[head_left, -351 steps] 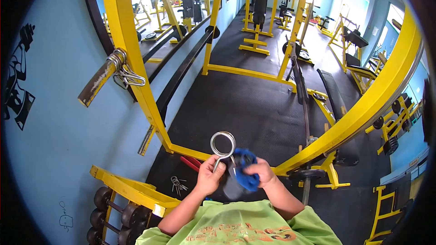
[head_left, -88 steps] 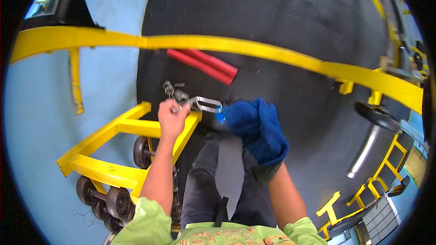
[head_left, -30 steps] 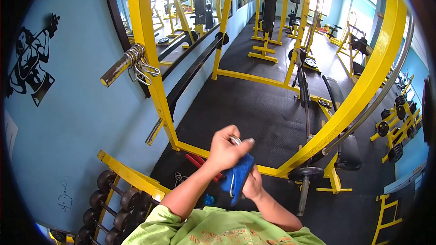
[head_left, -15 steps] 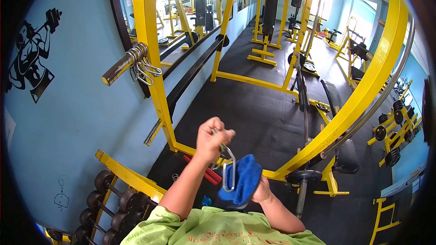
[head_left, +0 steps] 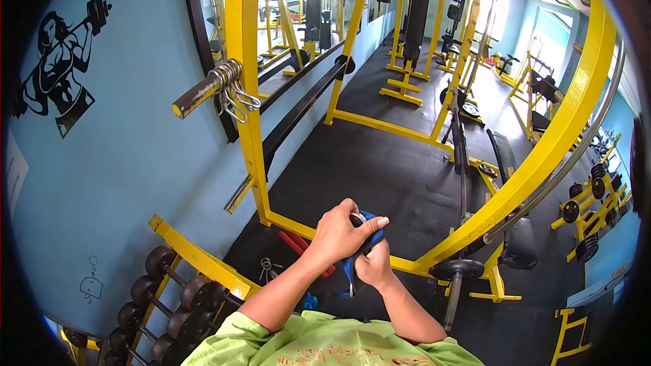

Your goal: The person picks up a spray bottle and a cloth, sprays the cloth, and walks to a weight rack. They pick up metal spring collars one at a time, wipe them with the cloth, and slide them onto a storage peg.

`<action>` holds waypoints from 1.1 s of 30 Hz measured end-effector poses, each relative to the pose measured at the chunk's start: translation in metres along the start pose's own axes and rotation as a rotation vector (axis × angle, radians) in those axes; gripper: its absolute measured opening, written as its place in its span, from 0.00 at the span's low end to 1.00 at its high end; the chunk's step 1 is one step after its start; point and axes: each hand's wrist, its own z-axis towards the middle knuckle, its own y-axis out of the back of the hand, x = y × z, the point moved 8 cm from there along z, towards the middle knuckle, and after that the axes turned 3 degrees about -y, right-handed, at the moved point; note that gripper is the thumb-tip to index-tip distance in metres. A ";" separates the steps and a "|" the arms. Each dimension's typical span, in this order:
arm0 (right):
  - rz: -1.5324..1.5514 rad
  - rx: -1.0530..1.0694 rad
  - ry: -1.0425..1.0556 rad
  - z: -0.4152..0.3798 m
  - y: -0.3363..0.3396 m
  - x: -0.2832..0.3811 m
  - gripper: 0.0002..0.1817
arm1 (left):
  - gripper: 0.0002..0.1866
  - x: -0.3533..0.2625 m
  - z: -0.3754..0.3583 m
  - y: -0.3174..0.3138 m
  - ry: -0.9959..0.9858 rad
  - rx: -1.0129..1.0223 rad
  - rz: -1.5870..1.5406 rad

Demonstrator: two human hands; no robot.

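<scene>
In front of my green shirt, both hands are close together around a metal spring collar [head_left: 357, 217] and a blue cloth [head_left: 349, 271]. My left hand [head_left: 339, 234] is closed on the collar, whose rounded coil shows beside the thumb. My right hand [head_left: 374, 264] is closed on the cloth, just below and to the right of the left hand. Folds of the cloth show above the right hand and hang down between the wrists. Most of the collar is hidden by the fingers and cloth.
More spring collars [head_left: 234, 85] hang on a peg of the yellow rack [head_left: 247, 108]; others [head_left: 266, 269] lie on the floor near a red bar-shaped object [head_left: 293, 242]. Dumbbells [head_left: 159, 261] sit lower left. A barbell plate [head_left: 458, 269] stands to the right.
My hands have come together, wrapping the cloth around the collar, which was dangling in plain view from my left hand. The camera view has shifted slightly left.
</scene>
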 end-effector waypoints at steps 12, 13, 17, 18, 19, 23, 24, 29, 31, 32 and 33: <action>0.498 -0.296 -0.210 -0.021 0.032 -0.041 0.07 | 0.43 0.032 -0.042 -0.022 -0.171 0.482 -0.245; 0.492 -0.293 -0.212 -0.024 0.035 -0.041 0.07 | 0.43 0.025 -0.045 -0.023 -0.277 0.493 -0.132; 0.545 -0.046 -0.296 -0.030 0.043 -0.039 0.14 | 0.38 0.036 -0.038 -0.024 -0.157 0.419 -0.025; 0.374 -0.069 -0.140 -0.034 0.050 -0.034 0.16 | 0.36 0.029 -0.037 -0.022 -0.249 0.376 0.046; 0.202 -0.091 0.019 -0.038 0.055 -0.026 0.18 | 0.36 0.026 -0.035 -0.020 -0.249 0.373 0.045; 0.104 0.001 0.169 -0.037 0.057 -0.007 0.19 | 0.30 0.020 -0.032 -0.019 -0.156 0.445 -0.048; -0.062 -0.051 0.109 -0.037 0.059 -0.005 0.19 | 0.28 0.021 -0.028 -0.017 -0.246 0.344 -0.053; -0.268 -0.101 0.042 -0.032 0.043 0.020 0.08 | 0.16 0.014 -0.020 -0.019 -0.233 0.315 0.107; -0.321 -0.144 0.039 -0.026 0.049 0.023 0.04 | 0.11 0.002 -0.023 -0.022 -0.184 0.342 0.179; -0.430 -0.144 0.104 -0.022 0.051 0.033 0.04 | 0.10 0.001 -0.026 -0.029 -0.183 0.368 0.291; -0.539 -0.144 0.170 -0.016 0.052 0.044 0.04 | 0.10 0.000 -0.028 -0.035 -0.182 0.391 0.403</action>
